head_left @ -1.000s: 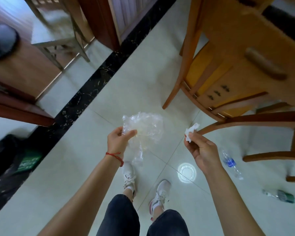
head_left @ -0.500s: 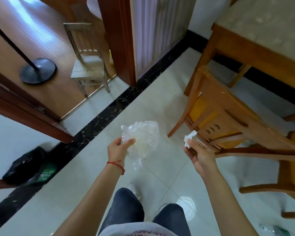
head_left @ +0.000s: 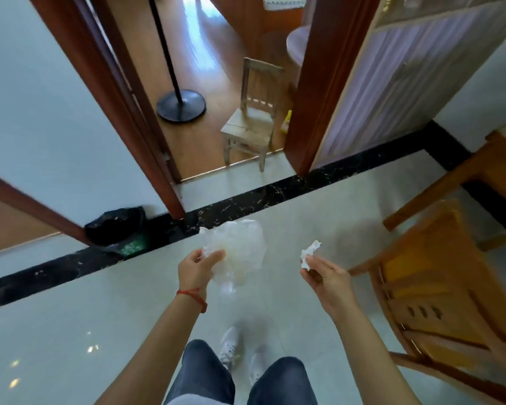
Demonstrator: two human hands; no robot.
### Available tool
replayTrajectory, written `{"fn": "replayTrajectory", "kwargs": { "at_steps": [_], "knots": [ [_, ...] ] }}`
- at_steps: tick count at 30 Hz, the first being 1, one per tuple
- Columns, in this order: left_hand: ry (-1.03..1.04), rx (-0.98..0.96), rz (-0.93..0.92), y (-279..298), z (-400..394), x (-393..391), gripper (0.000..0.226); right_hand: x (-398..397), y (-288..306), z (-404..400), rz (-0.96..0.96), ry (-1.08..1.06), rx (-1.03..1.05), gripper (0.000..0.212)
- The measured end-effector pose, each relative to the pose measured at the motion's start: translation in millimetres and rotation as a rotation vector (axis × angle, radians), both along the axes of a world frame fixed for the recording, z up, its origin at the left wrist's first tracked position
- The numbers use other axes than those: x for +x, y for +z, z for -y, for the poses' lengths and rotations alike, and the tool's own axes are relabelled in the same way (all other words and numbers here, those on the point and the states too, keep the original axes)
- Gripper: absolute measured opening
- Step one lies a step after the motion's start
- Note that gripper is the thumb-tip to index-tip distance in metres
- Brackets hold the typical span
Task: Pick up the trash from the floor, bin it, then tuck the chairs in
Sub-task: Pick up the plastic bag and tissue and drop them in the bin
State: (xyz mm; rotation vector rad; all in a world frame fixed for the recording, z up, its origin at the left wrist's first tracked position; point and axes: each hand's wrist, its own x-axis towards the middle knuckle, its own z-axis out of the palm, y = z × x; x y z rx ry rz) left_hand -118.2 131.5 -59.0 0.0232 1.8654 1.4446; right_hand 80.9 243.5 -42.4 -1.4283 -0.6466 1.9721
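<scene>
My left hand pinches a crumpled clear plastic bag that hangs in front of me at waist height. My right hand pinches a small crumpled white tissue between thumb and fingers. A green bin lined with a black bag stands on the floor against the white wall, ahead and to the left of my hands. An orange wooden chair stands pulled out at the right, its back towards me.
A table leg and corner show at the right edge. Straight ahead an open doorway leads to a wooden floor with a small wooden chair and a black lamp stand. A black marble strip crosses the pale tiles.
The view has lifted and turned left from the floor by the chairs towards the doorway and the bin. Both hands keep their trash; the bottles on the floor have left the view.
</scene>
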Motion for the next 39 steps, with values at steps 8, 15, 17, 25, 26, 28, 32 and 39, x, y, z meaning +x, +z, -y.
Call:
{"fn": "replayTrajectory", "kwargs": {
  "at_steps": [8,15,17,25,26,28,32,39],
  "knots": [
    [0.351,-0.004,0.002,-3.0,100.5,-43.1,0.021,-95.6,0.1,32.1,-0.021,0.359,-0.028,0.005],
    [0.553,-0.033,-0.03,-4.1,179.0,-111.6,0.02,-202.1,-7.1,81.5,-0.011,0.571,-0.058,0.005],
    [0.582,-0.045,-0.027,-7.4,194.6,-140.0,0.021,-235.3,-10.8,93.3,-0.003,0.578,-0.069,0.009],
    [0.612,-0.041,0.013,-17.6,233.7,-261.6,0.013,-357.1,-27.4,129.6,-0.001,0.562,-0.117,0.019],
    [0.616,-0.044,0.021,-20.7,235.7,-273.7,0.012,-368.3,-29.7,130.9,0.005,0.559,-0.12,0.018],
    [0.618,-0.049,0.043,-27.0,235.6,-295.5,0.013,-388.9,-35.1,130.0,0.024,0.545,-0.129,0.015],
    [0.636,-0.061,0.074,-41.0,222.1,-333.6,0.015,-429.0,-50.1,118.7,0.06,0.557,-0.157,0.008],
    [0.705,-0.093,0.096,-83.0,183.7,-396.5,0.009,-505.0,-92.9,81.8,0.13,0.65,-0.213,0.013]
  ]
}}
